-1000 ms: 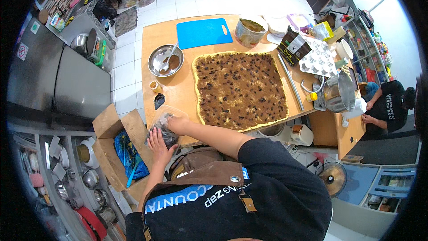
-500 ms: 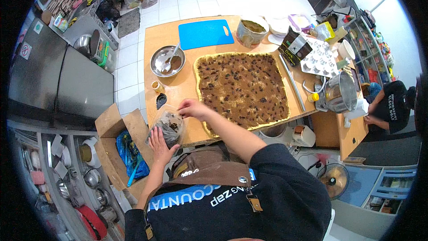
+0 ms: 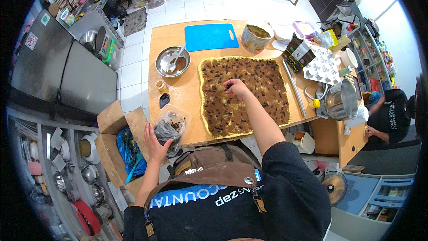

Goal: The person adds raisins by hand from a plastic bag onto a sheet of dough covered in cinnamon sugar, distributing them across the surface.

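A rectangular sheet of dough (image 3: 249, 111) lies flat on the wooden table, coated with brown powder and scattered with dark raisins. Above its upper middle is my right hand (image 3: 236, 89), fingers pinched together around a few dark raisins. My left hand (image 3: 157, 145) has its fingers spread at the near left side of a clear plastic container (image 3: 187, 122). In that container sits a plastic bag (image 3: 168, 125) with more raisins. Beyond it stand a small jar (image 3: 160, 86) and a dark little dish or lid (image 3: 164, 100).
A steel bowl (image 3: 185, 64) holds brown powder and a spoon. Behind the dough are a blue cutting board (image 3: 209, 38) and a tub (image 3: 257, 38). A metal rod (image 3: 294, 88), dark pouch (image 3: 298, 53) and mixer bowl (image 3: 342, 100) stand right. Another person (image 3: 392, 116) is at far right.
My right hand has moved from the plastic container across to above the dough. My left hand has shifted slightly left and down, uncovering more of the bag.
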